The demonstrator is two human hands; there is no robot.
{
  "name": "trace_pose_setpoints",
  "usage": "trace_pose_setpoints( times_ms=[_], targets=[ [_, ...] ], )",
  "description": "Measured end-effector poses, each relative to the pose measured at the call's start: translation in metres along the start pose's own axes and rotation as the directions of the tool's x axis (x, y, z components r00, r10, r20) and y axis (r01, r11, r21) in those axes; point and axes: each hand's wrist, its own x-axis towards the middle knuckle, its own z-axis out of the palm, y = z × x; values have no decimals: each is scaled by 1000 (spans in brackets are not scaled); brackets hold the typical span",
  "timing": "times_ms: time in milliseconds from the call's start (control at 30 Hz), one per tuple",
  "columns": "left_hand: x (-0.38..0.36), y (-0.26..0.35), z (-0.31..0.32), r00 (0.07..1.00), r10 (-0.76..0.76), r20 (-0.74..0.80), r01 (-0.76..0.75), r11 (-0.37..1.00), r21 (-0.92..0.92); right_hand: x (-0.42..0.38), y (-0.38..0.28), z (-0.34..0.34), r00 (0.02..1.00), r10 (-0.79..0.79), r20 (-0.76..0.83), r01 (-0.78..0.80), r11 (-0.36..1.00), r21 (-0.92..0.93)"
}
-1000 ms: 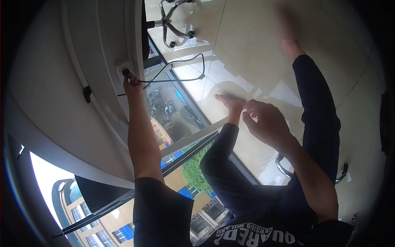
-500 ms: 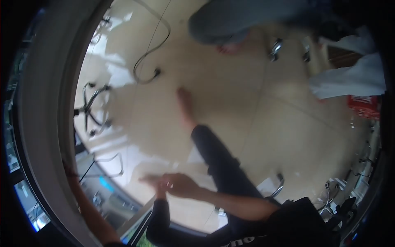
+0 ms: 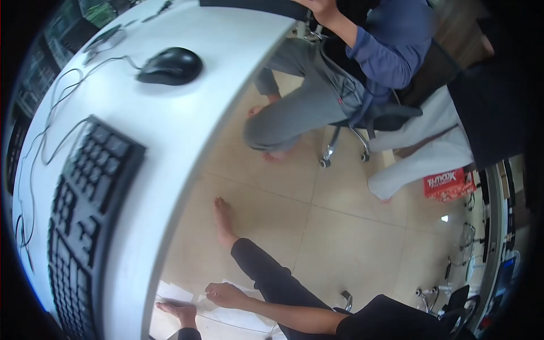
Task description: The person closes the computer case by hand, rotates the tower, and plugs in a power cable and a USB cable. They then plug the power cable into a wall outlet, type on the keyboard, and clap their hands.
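My right hand [image 3: 226,296] hangs over the floor beside the desk, with its fingers curled in. Nothing shows in it, and it touches no object that I can see. Below it are my bare feet and dark trousers [image 3: 272,277]. My left hand is out of view. To the left, the white desk [image 3: 175,136] carries a black keyboard [image 3: 85,226] and a black mouse [image 3: 171,66], both with cables. The desk edge lies between these and my right hand.
A seated person in a blue top [image 3: 391,51] has a hand [image 3: 320,10] raised at the desk's far end. Behind stands another person in light trousers [image 3: 430,130], near a red box [image 3: 447,184]. Wheeled chair legs [image 3: 343,144] stand on the tiled floor.
The view has risen and turned, so the desk top with keyboard and mouse now shows. My left arm, earlier at the desk's edge, has left the view. My right hand remains low.
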Motion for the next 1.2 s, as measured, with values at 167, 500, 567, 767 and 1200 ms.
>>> trace_pose_setpoints(
  times_ms=[167, 500, 567, 767, 1200],
  targets=[
    [-3, 39, 8, 999, 15, -33, -17, 998, -64, 5, -33, -5, 999, -42, 13, 42, 998, -38],
    [-5, 102, 29, 981, 194, -6, -162, 837, 523, -53, -158, -105, 772, -635, 17, 292, 380, 878],
    [-27, 128, 43, 958, 273, 83, -270, 770, 578, -68, -199, -131, 747, -662, -62, 356, 320, 878],
    [-217, 203, 84, 804, 267, 532, -517, 756, 401, -82, -280, -149, 898, -234, -371, 417, 718, 556],
    [-260, 511, 77, 247, 829, 501, -964, 157, 217, -160, -357, -148, 849, -524, 60, 480, 721, -500]
  ],
)
